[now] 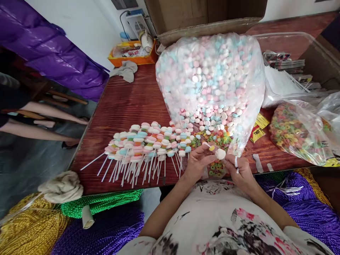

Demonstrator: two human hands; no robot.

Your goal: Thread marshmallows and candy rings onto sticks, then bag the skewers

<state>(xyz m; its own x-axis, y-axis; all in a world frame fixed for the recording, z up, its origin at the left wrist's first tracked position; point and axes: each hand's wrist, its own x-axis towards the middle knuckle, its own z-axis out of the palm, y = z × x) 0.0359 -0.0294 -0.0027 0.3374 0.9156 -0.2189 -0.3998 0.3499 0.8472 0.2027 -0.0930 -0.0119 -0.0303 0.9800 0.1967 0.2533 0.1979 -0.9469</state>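
My left hand (198, 161) is closed on a thin white stick that has a yellow gummy ring (211, 148) on it. Facing it, my right hand (240, 171) pinches a white marshmallow (220, 153) at its fingertips. A white band (236, 162) shows at a right finger. Just beyond both hands, a large clear bag of marshmallows (207, 74) spills pink, white and blue pieces. Loose gummy rings (216, 169) lie beneath my hands. To the left is a pile of finished-looking marshmallow skewers (143, 141), their white sticks pointing toward me.
A bag of gummy rings (292, 131) and yellow twist-tie packs (259, 127) lie right. Behind are a clear bin (287, 35), a cardboard box (207, 28) and an orange tray (132, 60). Rope bundles (106, 202) hang below the table edge. A person's legs (47, 127) show at left.
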